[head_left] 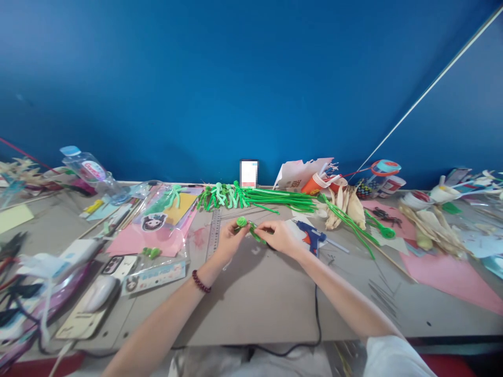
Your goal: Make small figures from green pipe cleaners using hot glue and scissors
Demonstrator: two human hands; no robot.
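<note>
Over the middle of the table, my left hand pinches a small green coiled chenille piece between thumb and fingertips, its round spiral facing up. Close beside it, my right hand is closed on a green fuzzy strand that hangs just below the fingertips. Whether the strand joins the coil cannot be made out, since the fingers cover the gap. Behind both hands lie long green pipe cleaners and a row of bent light and dark green pieces.
A blue hot glue gun lies right of my right hand, near its black cord. A metal ruler and pink paper are at left, with a phone under a white mouse. Dried husks stand at right.
</note>
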